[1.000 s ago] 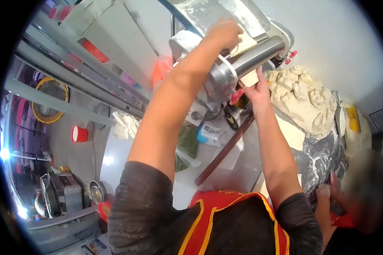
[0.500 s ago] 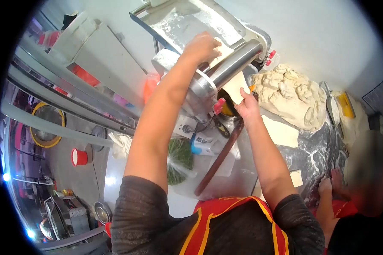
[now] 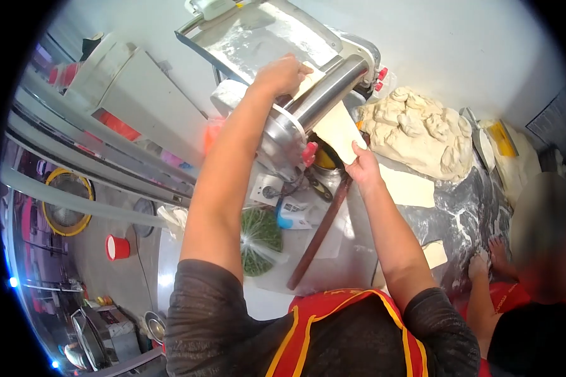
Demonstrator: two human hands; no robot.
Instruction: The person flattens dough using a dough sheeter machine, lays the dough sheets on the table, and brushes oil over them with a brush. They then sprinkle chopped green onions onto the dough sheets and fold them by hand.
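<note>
Gripping the dough sheet (image 3: 338, 131) in the right hand (image 3: 363, 169), just below the steel roller (image 3: 331, 93)! Beyond it, touching the upper dough (image 3: 310, 81) with the left hand (image 3: 282, 75), perhaps pinching, too hidden to tell.

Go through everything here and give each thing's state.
Dough sheet: extending from roller, held by right hand
Dough mound: lumpy, not rolled out
Dough pieces: lying flat
Dark worktop: flour-streaked
Metal tray: flour-dusted
Greens: in clear plastic
Dark-red rod: lying slantwise
</note>
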